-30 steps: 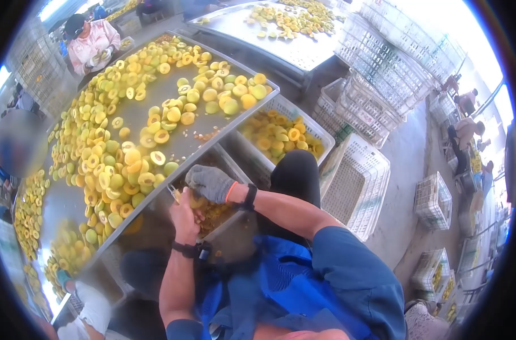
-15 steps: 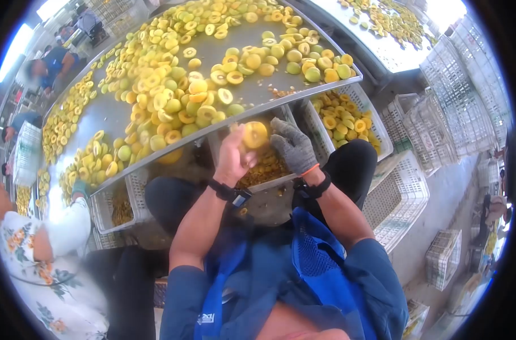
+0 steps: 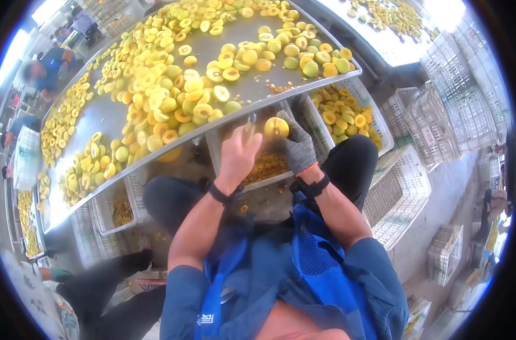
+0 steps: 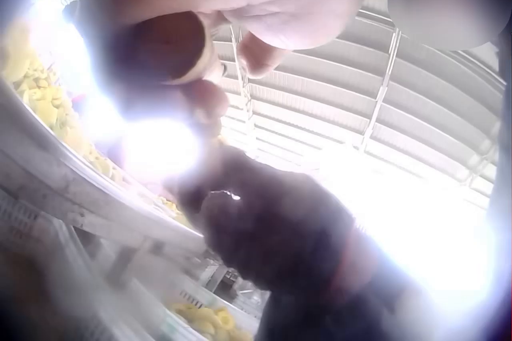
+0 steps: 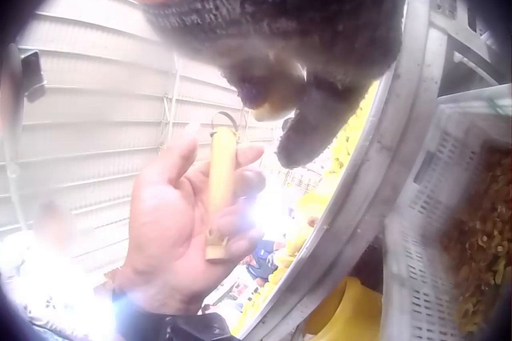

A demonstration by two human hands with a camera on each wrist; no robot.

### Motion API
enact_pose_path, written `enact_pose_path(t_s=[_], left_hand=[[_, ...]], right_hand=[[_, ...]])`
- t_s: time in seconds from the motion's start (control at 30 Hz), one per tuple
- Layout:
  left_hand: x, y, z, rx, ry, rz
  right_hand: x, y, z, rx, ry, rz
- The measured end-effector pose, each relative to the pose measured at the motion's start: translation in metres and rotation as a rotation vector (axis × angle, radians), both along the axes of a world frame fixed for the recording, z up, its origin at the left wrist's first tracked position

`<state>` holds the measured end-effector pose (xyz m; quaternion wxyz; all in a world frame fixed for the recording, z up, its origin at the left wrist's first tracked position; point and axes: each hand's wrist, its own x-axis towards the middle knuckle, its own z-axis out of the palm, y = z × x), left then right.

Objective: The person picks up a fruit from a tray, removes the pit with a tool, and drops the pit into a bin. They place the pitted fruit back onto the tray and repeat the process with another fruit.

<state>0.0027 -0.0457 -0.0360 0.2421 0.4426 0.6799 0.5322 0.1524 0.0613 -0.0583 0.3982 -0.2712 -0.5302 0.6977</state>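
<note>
Left hand: bare left hand [image 3: 238, 153] raised at the table's edge, a black strap round the wrist; its fingers are curled loosely about a small tool [image 5: 220, 189], thumb standing free beside it.
Tool: slim, straight, yellow handle with a thin wire loop at its top end; it lies upright across the fingers; in the head view it is only a blur at 12 o'clock of the hand.
Right hand: right hand [image 3: 296, 148] in a grey knitted glove, coarse weave, orange cuff; the fingertips pinch a fruit half [image 3: 276, 127].
Fruit half: round, yellow, cut face towards the camera with a darker hollow in the middle; it sits at 11 o'clock of the glove, just beside the left fingers and against the table's rim.
Table: long sheet-metal table [image 3: 116, 116], dull grey and smooth with a raised lip, at 11 o'clock of both hands; heaped with yellow and greenish halves.
Scrap crate: white perforated plastic scrap crate [image 3: 267, 182] at 6 o'clock under the hands, holding brownish bits.
Fruit crate: a like fruit crate [image 3: 383, 136] at 2 o'clock of the glove, filled with yellow halves.
Empty crates: stacked white lattice empty crates [image 3: 439, 122] at 3 o'clock.
</note>
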Motion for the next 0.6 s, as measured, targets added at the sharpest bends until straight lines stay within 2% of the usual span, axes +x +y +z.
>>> enact_pose_path(t_s=[0.1,0.13,0.3,0.4,0.5,0.6], left_hand=[[0.015,-0.008,0.014,-0.049,0.084,-0.069],[0.019,-0.007,0.010,-0.019,0.182,-0.072],[0.035,-0.004,0.004,-0.037,0.205,-0.067],[0.038,-0.001,-0.005,-0.040,0.247,-0.039],[0.044,0.001,-0.006,-0.051,0.312,-0.013],[0.052,0.003,-0.014,-0.018,0.345,0.018]], right_hand=[[0.007,0.012,-0.023,-0.038,-0.059,0.030],[0.008,0.012,-0.024,-0.028,-0.068,0.027],[0.013,0.011,-0.030,0.031,-0.135,0.026],[0.013,0.007,-0.025,0.194,-0.230,-0.033],[0.012,0.012,-0.046,0.505,-0.327,-0.176],[0.015,0.005,-0.029,0.537,-0.340,-0.191]])
